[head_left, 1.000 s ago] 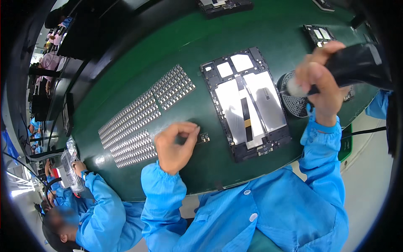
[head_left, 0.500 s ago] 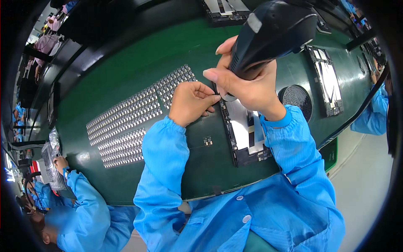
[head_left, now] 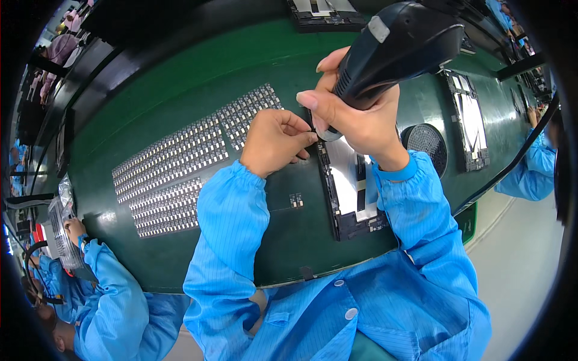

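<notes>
My right hand [head_left: 364, 123] is wrapped round a bulky black handheld tool with vent slots [head_left: 397, 51]. Its round metallic end shows under my fingers, close to the top left corner of an opened flat device [head_left: 346, 186] with a bright silver panel and dark frame. At that same corner my left hand [head_left: 274, 141] is closed in a pinch. Whatever lies between its fingertips is hidden or too small to make out. A small piece with several pale chips [head_left: 295, 200] lies on the green table, left of the device.
Rows of small circuit pieces [head_left: 174, 159] cover the table to the left. A round black mesh-patterned container [head_left: 425, 147] and another opened device [head_left: 468, 120] are on the right; a further device [head_left: 325, 15] lies at the back. A co-worker's hand [head_left: 74, 230] rests at far left.
The view has shifted slightly. Both hands stay at the device's corner with nearly the same grip, and the black tool appears a little further right.
</notes>
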Demonstrator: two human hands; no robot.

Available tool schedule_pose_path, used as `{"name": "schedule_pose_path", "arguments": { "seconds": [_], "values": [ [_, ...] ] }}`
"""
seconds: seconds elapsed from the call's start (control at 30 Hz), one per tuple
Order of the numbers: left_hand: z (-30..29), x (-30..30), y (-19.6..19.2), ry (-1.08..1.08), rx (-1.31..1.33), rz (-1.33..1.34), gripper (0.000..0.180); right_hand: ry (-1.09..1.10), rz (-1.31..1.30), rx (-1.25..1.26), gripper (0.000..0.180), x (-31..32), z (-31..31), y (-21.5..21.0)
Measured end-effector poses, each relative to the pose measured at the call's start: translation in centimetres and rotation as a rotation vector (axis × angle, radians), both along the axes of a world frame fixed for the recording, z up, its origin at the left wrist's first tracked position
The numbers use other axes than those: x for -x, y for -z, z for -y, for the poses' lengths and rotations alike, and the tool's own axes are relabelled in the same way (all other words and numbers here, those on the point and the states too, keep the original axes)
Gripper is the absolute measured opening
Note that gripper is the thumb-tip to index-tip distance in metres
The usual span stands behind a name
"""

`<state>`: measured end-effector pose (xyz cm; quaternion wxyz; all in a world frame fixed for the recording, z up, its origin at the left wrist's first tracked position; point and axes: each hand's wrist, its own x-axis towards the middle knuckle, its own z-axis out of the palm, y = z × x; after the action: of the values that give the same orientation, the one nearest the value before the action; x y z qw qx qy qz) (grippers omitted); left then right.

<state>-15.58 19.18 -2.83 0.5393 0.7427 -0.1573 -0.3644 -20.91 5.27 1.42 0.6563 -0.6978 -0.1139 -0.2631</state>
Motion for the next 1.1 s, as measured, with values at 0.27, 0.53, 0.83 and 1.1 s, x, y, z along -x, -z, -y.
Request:
{"name": "schedule_pose_path", "arguments": {
  "seconds": [0.27,0.53,0.83,1.1],
  "values": [
    [0.0,-0.1,0.2,0.001,0.004,-0.003,0.014,-0.002,-0.005,0.019,0.031,0.0,0.0,0.0],
    [0.0,-0.1,0.5,0.026,0.081,0.018,0.012,-0.071,-0.011,0.031,0.031,0.6,-0.6,0.2],
    [-0.6,-0.7,1.1,-0.049,0.298,-0.103,0.009,-0.056,0.043,0.079,0.030,0.5,-0.6,0.9],
    [0.0,0.2,-0.2,-0.211,0.386,0.049,0.009,-0.026,0.066,-0.030,0.030,0.1,0.2,0.3]
  ]
}}
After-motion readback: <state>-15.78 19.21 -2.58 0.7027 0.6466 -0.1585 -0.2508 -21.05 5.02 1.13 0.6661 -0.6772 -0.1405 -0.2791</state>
